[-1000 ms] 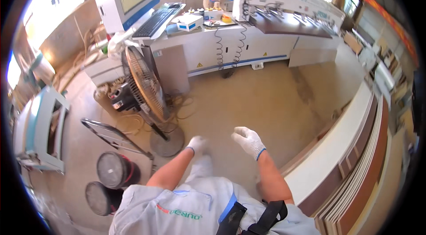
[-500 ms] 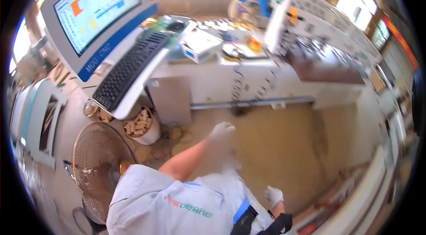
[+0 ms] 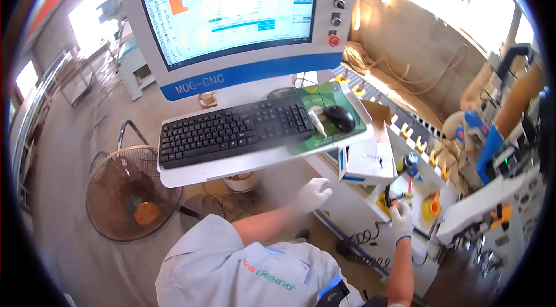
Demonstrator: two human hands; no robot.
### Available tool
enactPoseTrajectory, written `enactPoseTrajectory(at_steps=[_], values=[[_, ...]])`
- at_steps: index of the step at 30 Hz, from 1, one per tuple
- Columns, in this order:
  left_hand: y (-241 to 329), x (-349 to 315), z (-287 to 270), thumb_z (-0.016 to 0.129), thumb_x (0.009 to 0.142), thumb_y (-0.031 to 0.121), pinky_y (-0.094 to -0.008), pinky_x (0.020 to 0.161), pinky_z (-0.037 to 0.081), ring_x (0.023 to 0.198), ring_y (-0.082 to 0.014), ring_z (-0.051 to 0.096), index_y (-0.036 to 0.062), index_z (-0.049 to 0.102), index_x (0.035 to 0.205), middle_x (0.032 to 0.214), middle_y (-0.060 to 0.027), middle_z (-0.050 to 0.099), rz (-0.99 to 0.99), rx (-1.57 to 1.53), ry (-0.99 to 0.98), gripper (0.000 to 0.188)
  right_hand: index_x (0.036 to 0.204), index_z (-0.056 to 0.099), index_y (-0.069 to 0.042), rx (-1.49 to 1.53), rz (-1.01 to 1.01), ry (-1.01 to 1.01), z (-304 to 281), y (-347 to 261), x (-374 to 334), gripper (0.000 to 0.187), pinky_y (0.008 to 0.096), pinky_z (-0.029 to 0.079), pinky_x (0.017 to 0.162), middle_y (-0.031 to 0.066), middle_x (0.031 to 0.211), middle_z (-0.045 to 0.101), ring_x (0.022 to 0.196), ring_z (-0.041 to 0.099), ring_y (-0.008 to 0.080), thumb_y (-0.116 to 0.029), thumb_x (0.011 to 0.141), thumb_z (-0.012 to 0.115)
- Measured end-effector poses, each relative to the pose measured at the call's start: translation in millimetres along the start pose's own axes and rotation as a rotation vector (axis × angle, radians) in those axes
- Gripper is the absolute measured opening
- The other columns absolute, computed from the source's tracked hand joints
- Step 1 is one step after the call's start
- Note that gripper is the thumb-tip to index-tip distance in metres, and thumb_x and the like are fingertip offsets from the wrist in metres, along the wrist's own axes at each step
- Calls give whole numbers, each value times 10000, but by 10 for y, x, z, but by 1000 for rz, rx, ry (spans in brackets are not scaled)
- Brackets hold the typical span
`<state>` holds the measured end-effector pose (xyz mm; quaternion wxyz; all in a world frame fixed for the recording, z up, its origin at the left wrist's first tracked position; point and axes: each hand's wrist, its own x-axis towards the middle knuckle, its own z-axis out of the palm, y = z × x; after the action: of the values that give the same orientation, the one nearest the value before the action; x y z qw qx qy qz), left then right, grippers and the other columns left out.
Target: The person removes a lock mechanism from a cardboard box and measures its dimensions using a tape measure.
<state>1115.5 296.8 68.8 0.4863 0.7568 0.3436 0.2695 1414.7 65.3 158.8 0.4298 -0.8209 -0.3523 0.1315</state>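
The right hand has its fingers bunched at the black tool, right of lower centre, pinching or not I cannot tell; the left hand, half curled, looks empty. A light fingertip touch suits such crowding. Half a second ago, the right hand hung near the lower edge.
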Motion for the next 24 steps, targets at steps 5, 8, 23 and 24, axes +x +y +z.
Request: enactPoseTrajectory(at_steps=[5, 8, 23, 24], values=[[93, 795, 313, 702, 999, 338, -460, 1082, 520, 1260, -403, 647, 32, 678, 1316, 1400, -236, 629, 290, 379, 362, 442, 1401, 615, 80, -290, -236, -60, 483, -718, 1071, 603, 436, 460, 1146, 281, 1346, 672, 1311, 618, 413, -301, 945, 719], [297, 1002, 414, 638, 1023, 393, -494, 1052, 528, 1213, -422, 661, 55, 653, 1329, 1399, -218, 627, 82, 445, 257, 456, 1437, 581, 93, -390, -282, -103, 643, -451, 1562, 697, 449, 450, 1165, 301, 1410, 631, 1323, 605, 437, -357, 928, 741], [308, 1364, 909, 584, 907, 202, -476, 1162, 456, 1355, -452, 560, 39, 501, 1546, 1518, -266, 503, -310, 238, 194, 664, 1226, 704, 96, -302, 0, -377, 633, -645, 2139, 663, 427, 555, 985, 243, 1061, 762, 1091, 737, 395, -416, 819, 809], [408, 1373, 888, 601, 906, 227, -464, 1175, 445, 1380, -438, 542, 24, 545, 1509, 1536, -266, 482, -323, 249, 176, 638, 1226, 704, 96, -301, -5, -378, 654, -537, 2210, 663, 427, 555, 985, 243, 1061, 762, 1091, 737, 395, -416, 819, 809]])
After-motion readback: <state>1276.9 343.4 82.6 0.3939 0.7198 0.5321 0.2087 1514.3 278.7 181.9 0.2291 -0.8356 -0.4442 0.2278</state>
